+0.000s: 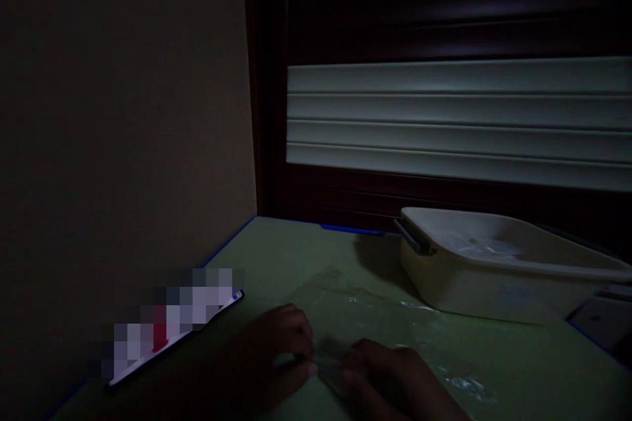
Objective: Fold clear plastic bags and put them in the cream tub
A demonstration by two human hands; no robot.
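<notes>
Between my two hands is a piece of thin clear plastic (330, 368) that looks like a small bag; its exact shape is hard to make out in the dim light. My left hand (284, 348) pinches its left edge with thumb and fingers. On the other side, my right hand (395, 375) grips it with thumb and forefinger, the remaining fingers curled out of sight. Just beyond my hands, a larger clear plastic sheet or bag (365, 312) lies crumpled on the green tabletop (291, 256), catching glints of light.
A cream plastic basin (464, 293) with dark handles stands at the back right, with clear plastic (474, 245) inside. On the left lies a lit, blurred-out phone or tablet (172, 335). A wall (148, 112) and slatted panel (444, 112) bound the table.
</notes>
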